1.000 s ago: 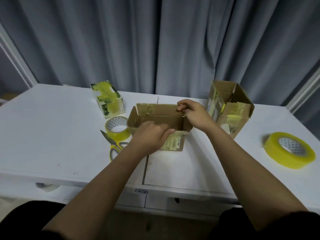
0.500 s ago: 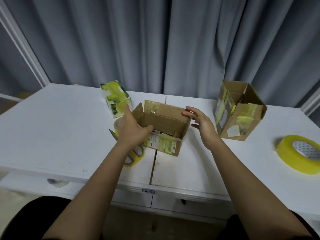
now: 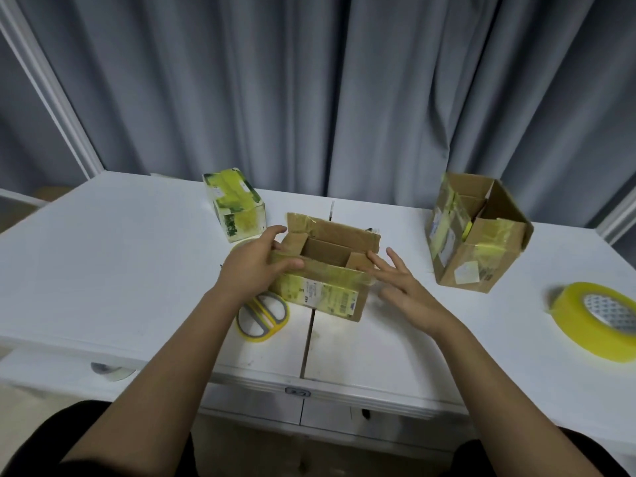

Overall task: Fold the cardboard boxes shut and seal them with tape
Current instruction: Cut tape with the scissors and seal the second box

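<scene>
A small open cardboard box (image 3: pixel 330 297) with old yellow tape and labels sits at the middle of the white table (image 3: pixel 103 263). My left hand (image 3: pixel 256 266) grips its left end, thumb over the near flap and fingers reaching the left side flap. My right hand (image 3: pixel 401 287) is at the box's right end with fingers spread straight, fingertips touching the right side flap. A larger open box (image 3: pixel 475 242) stands at the right. A taped-up box (image 3: pixel 237 204) stands behind on the left. One yellow tape roll (image 3: pixel 599 318) lies at the far right.
Yellow-handled scissors (image 3: pixel 263 316) lie just left of the middle box, under my left wrist. A second tape roll (image 3: pixel 241 246) is mostly hidden behind my left hand. Grey curtains hang behind the table. Drawers run along the table's front edge.
My left hand moved from the box's left outside onto its near-left corner and gripped the flap. My right hand dropped lower, to the right side flap. The box's side flaps now lean inward.
</scene>
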`<control>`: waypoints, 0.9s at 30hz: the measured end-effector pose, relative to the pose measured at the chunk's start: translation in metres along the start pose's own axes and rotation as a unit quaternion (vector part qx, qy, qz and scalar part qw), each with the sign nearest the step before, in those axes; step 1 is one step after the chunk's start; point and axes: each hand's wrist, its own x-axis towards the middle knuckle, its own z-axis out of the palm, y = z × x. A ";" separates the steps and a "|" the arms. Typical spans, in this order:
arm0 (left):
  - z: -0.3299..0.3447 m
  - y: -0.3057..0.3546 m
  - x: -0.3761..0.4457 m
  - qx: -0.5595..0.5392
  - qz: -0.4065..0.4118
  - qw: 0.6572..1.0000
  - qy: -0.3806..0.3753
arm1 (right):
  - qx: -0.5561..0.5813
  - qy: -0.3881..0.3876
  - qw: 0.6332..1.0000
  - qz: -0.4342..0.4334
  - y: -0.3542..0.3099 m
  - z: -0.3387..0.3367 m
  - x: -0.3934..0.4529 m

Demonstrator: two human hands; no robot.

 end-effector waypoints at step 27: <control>0.053 0.031 0.012 0.152 0.180 0.968 -0.087 | -0.314 0.315 0.896 0.018 0.005 0.015 0.009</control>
